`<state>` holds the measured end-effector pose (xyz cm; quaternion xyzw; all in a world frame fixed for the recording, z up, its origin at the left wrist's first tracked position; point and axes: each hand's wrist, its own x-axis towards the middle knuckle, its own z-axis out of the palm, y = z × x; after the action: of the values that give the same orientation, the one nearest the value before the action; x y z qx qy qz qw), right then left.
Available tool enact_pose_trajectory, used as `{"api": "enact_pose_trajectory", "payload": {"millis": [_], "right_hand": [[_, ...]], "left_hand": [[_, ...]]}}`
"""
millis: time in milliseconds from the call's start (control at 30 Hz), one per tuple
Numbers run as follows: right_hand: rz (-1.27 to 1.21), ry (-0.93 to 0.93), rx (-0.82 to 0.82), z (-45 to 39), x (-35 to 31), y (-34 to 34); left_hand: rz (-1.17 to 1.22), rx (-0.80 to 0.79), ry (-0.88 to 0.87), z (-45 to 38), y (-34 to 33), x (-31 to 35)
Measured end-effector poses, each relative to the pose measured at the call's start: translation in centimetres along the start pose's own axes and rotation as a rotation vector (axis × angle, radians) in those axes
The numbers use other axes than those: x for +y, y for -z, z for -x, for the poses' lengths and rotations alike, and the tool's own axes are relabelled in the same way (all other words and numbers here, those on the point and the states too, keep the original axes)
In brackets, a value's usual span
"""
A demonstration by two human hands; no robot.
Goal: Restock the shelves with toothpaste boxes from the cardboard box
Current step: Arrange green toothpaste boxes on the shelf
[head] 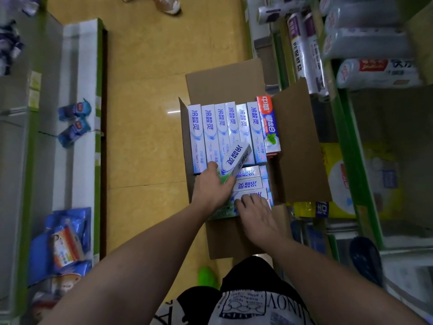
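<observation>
An open cardboard box (295,146) stands on the floor between two shelf units, packed with several white-and-blue toothpaste boxes (209,132) and one red-topped toothpaste box (268,124) at its right side. My left hand (212,184) grips one white-and-blue toothpaste box (235,159), tilted up above the row. My right hand (254,208) rests with curled fingertips on the toothpaste boxes (248,185) lying crosswise at the near end of the cardboard box; whether it grips one is unclear.
A shelf unit (77,113) on the left carries blue packets (73,123). The right-hand shelves (346,109) hold rolls and wrapped packs. Another person's shoes (167,3) stand at the far end of the yellow-floored aisle. A green object (207,276) lies near my legs.
</observation>
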<state>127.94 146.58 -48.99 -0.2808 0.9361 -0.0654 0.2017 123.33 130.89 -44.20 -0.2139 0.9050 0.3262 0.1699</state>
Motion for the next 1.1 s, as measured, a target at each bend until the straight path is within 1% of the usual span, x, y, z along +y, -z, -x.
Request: {"api": "enact_pose_trajectory", "payload": {"millis": [100, 367, 533, 667, 867, 967, 1100], "right_hand": [[0.016, 0.028, 0.021, 0.3, 0.4, -0.4], [0.022, -0.061, 0.028, 0.7, 0.3, -0.7], [-0.091, -0.123, -0.083, 1.3, -0.3, 0.1], [-0.171, -0.168, -0.095, 2.3, -0.4, 1.3], [-0.1, -0.235, -0.082, 3.2, -1.5, 4.8], [-0.079, -0.274, -0.045, 3.3, -2.5, 6.0], [-0.113, -0.367, 0.032, 3.4, -4.2, 7.9]], "left_hand": [[0.013, 0.013, 0.014, 0.3, -0.3, 0.0], [0.008, 0.022, 0.004, 1.0, -0.2, 0.0], [0.042, 0.025, -0.014, 1.4, 0.4, 0.9], [0.074, 0.026, -0.031, 1.7, 1.2, 1.7], [0.07, 0.005, -0.153, 2.5, 2.8, 3.0], [0.067, -0.002, -0.207, 2.8, 4.3, 3.4], [0.057, -0.007, -0.275, 3.5, 7.1, 3.4]]}}
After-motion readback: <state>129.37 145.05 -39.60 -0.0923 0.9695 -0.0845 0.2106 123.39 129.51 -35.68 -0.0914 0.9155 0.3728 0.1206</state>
